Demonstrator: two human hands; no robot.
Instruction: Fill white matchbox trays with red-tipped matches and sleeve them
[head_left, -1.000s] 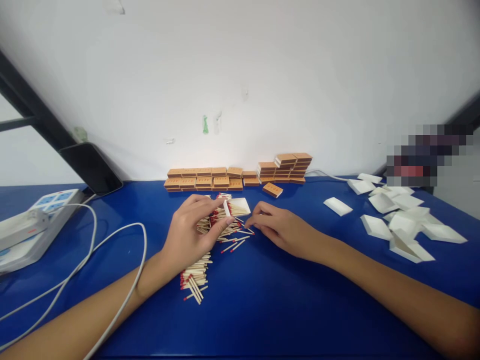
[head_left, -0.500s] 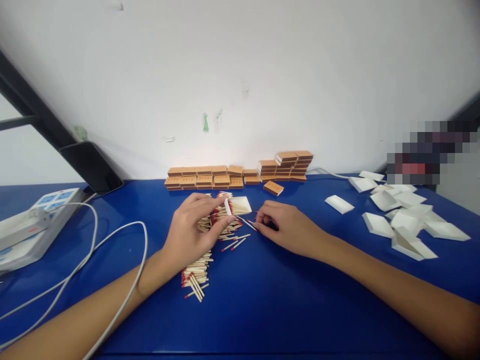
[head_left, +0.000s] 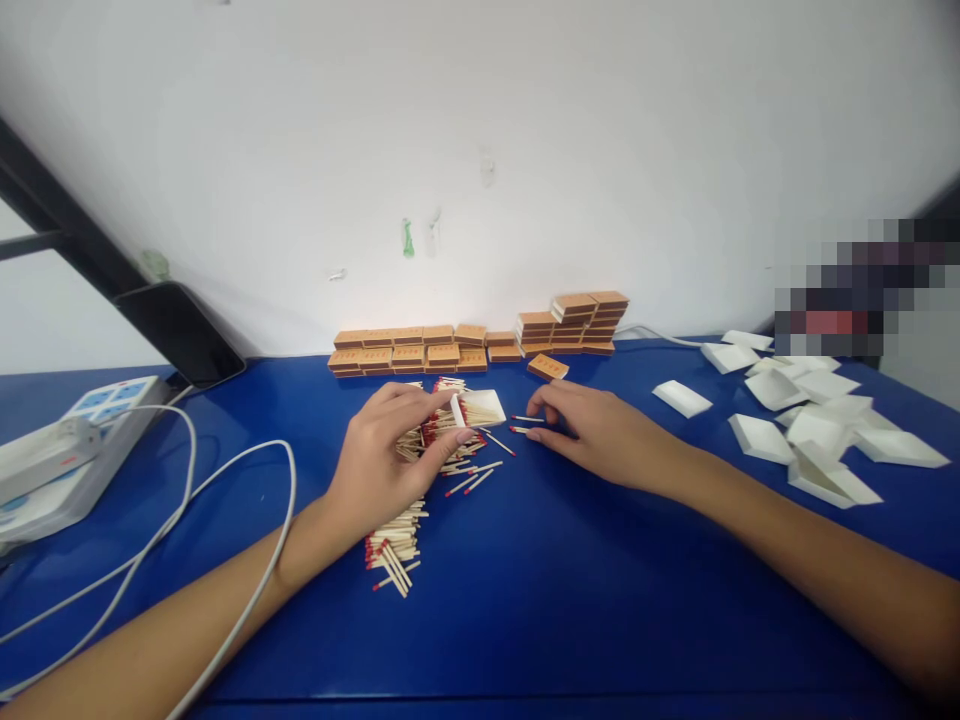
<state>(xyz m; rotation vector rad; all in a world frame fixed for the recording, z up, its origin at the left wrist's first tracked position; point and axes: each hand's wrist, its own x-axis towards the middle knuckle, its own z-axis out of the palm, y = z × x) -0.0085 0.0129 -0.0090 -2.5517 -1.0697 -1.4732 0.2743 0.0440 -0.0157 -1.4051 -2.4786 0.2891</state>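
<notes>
- Left hand: grip closed on a small white tray, thumb at the near side, forefinger along the far side; tray sits just past the fingertips, above the match pile.
- White tray: part-filled with matches, red heads toward the left hand, bare white inside showing at the far edge.
- Right hand: grip parted, gap visible between thumb and forefinger. Two loose matches lie by the fingertips, heads to the left, one near each digit; contact cannot be told.
- Match pile: spreads under and beside the left hand, down toward the near edge of the blue bench; a few strays lie between the hands.
- Orange-brown matchboxes: low stacked rows along the wall, taller at the right end. Single matchbox lies askew in front of that end.
- More white trays: jumbled heap at far right; a lone one nearer the right hand.
- Left side: power strip, dark flat device leaning; white cable crosses the left forearm.
</notes>
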